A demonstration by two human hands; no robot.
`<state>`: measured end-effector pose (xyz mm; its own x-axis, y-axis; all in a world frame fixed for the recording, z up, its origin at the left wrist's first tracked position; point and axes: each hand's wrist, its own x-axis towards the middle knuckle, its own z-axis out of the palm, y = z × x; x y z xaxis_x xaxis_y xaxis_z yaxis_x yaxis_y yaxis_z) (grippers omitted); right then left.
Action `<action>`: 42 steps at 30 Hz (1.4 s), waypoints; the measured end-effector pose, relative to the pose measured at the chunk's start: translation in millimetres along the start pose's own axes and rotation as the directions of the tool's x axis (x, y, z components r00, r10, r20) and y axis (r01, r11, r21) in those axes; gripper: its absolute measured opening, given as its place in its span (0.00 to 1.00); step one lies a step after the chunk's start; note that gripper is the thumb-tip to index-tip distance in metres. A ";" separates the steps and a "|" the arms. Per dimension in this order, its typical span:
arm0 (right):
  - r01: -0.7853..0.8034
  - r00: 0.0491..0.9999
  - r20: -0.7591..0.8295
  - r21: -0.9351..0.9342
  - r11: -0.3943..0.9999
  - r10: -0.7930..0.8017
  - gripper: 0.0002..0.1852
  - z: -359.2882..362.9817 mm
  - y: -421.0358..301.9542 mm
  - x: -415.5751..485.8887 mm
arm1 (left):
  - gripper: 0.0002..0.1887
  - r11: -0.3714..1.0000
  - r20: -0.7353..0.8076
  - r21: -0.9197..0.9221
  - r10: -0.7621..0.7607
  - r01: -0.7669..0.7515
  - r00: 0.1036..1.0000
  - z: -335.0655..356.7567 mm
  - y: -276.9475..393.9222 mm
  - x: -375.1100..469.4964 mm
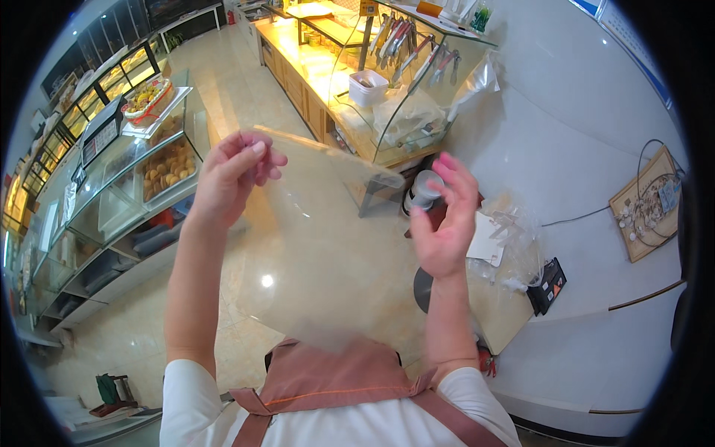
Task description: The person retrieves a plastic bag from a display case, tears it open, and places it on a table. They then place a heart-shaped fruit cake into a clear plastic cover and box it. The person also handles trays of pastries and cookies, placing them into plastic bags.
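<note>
A clear plastic sheet or bag (324, 240) hangs in front of my apron, its upper edge slanting down to the right. I pinch its upper left corner between thumb and fingers of my left hand (237, 167). My right hand (447, 229), slightly blurred, is raised just right of the upper right corner, fingers apart and nothing in the grasp. Through the film the tiled floor shows. The lower end of the plastic is blurred close to the brown apron (335, 371); whether it touches the cloth I cannot tell.
On the left runs a glass display counter (111, 223) with a tray of round baked goods (167, 170). Several tongs (399, 42) hang at a glass case ahead. To the right, a small table (497, 313) bears crumpled plastic (516, 246) and a black box (547, 288).
</note>
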<state>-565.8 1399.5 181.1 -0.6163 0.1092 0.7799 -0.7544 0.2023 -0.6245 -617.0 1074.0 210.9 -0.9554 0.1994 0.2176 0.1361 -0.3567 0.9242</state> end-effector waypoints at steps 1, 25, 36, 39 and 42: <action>0.163 0.984 0.108 -0.193 0.967 -0.144 0.22 -0.2 -7.5 9.4 | 0.08 0.999 0.002 0.008 -0.052 0.052 0.999 -0.1 5.4 5.7; 0.780 0.484 0.827 -0.556 0.287 0.287 0.06 47.7 -94.0 182.2 | 0.06 0.604 -0.157 0.628 0.716 -0.490 0.680 144.1 -33.3 38.5; 0.586 0.387 0.786 -0.613 0.529 0.482 0.08 31.3 -103.7 190.6 | 0.05 0.714 -0.086 0.479 0.617 -0.511 0.782 151.6 -24.2 22.8; 0.540 0.380 0.763 -0.642 0.544 0.523 0.08 31.0 -107.5 189.9 | 0.04 0.671 -0.061 0.521 0.645 -0.527 0.761 153.1 -21.6 19.0; 0.551 0.362 0.764 -0.637 0.539 0.534 0.08 30.4 -110.2 188.9 | 0.06 0.701 -0.069 0.490 0.624 -0.519 0.778 155.0 -21.5 15.8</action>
<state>-606.0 1368.2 395.9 -0.7985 -0.5962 -0.0833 -0.6020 0.7893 0.1206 -594.4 1226.3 243.0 -0.6765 -0.1301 0.7248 0.7193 0.0939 0.6883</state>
